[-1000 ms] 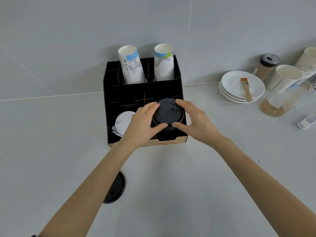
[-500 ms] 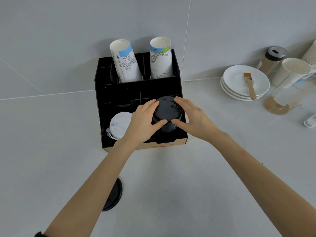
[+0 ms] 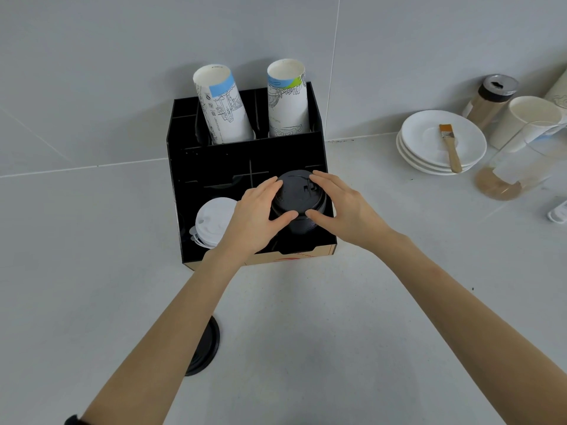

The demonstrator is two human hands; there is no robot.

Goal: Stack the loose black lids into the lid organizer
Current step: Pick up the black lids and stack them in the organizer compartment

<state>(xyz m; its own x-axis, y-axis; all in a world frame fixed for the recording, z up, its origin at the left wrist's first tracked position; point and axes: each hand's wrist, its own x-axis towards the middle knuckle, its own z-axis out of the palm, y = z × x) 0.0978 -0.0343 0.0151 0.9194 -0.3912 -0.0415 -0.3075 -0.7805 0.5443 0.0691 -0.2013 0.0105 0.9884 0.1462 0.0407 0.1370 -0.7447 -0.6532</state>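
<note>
A black lid organizer (image 3: 214,161) stands against the wall. In its front right compartment sits a stack of black lids (image 3: 296,199). My left hand (image 3: 256,216) and my right hand (image 3: 343,207) cup that stack from either side, thumbs at its front. White lids (image 3: 213,222) fill the front left compartment. One loose black lid (image 3: 207,348) lies on the counter near me, half hidden under my left forearm.
Two stacks of paper cups (image 3: 224,102) stand in the organizer's rear slots. At the right are stacked white plates (image 3: 429,139) with a brush (image 3: 449,148), a shaker jar (image 3: 491,99), white cups (image 3: 527,121) and a clear pitcher (image 3: 515,167).
The stack of lids has sunk a little lower into the compartment between my hands. The view has shifted, so the organizer appears further left.
</note>
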